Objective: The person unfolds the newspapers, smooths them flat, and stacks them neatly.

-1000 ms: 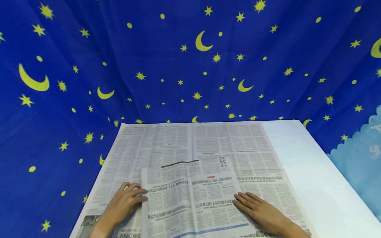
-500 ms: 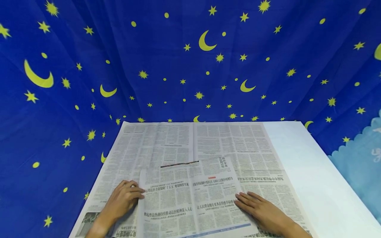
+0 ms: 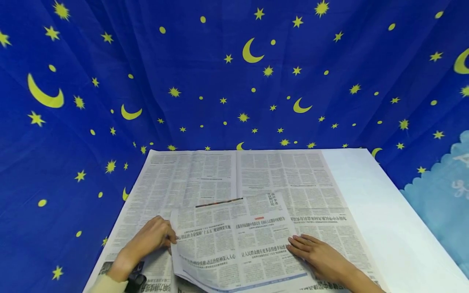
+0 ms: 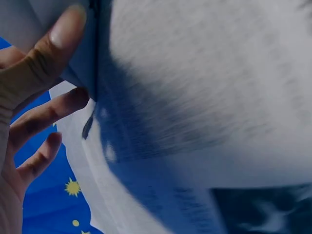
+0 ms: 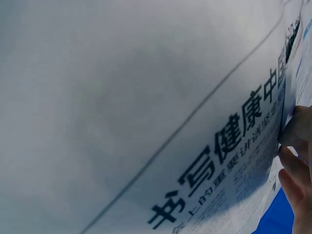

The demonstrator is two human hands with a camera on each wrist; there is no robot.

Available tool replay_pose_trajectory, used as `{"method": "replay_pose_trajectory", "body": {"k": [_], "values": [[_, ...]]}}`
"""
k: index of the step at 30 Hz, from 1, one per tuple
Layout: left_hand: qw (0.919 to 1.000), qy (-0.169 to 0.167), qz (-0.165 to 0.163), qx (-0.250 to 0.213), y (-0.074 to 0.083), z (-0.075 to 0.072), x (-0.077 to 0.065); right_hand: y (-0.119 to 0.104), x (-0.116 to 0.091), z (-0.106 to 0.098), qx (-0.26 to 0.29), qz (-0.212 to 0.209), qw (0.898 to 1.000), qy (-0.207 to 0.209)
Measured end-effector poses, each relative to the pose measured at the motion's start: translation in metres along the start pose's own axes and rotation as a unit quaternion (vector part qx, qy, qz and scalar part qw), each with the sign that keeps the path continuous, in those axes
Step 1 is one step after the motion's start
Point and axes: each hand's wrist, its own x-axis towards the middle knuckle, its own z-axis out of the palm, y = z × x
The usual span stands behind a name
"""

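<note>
A folded newspaper [image 3: 261, 236] lies slightly askew on a larger spread-out newspaper sheet [image 3: 205, 171] in the head view. My left hand [image 3: 152, 236] pinches its left edge, which is lifted and bowed up from the sheet beneath. In the left wrist view the thumb [image 4: 68, 29] presses on the folded paper, while two other fingers stand apart from it. My right hand [image 3: 322, 258] rests with fairly straight fingers on the right edge of the folded newspaper. The right wrist view shows only part of that hand [image 5: 297, 151] beside printed paper.
The spread sheet covers the left and middle of a white table [image 3: 381, 203], whose bare surface shows at the right. A blue cloth [image 3: 205, 73] with yellow moons and stars hangs behind and at both sides. A dark band [image 3: 135, 283] sits at my left wrist.
The left hand has gone from lying at the folded newspaper's left edge to pinching and raising it. The lower left part of the paper now curves upward. The right hand stays in place.
</note>
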Motion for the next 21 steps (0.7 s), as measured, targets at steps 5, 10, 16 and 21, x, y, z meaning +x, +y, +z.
{"method": "replay_pose_trajectory", "body": {"k": [5,10,16,21], "values": [[0.9943,-0.074,-0.034,-0.069,-0.004,-0.005,0.012,0.0,0.005,-0.005,-0.001,0.004,1.0,-0.014],[0.9701,-0.152,-0.113,-0.152,-0.009,-0.013,0.018,0.004,0.022,-0.011,-0.024,-0.004,0.999,-0.035],[0.9477,-0.186,-0.152,-0.21,-0.015,-0.016,0.022,0.005,0.059,-0.01,-0.06,-0.044,0.997,-0.02],[0.9371,-0.199,-0.14,-0.25,-0.022,-0.014,0.026,0.002,0.079,-0.011,-0.054,-0.044,0.997,-0.032]]}}
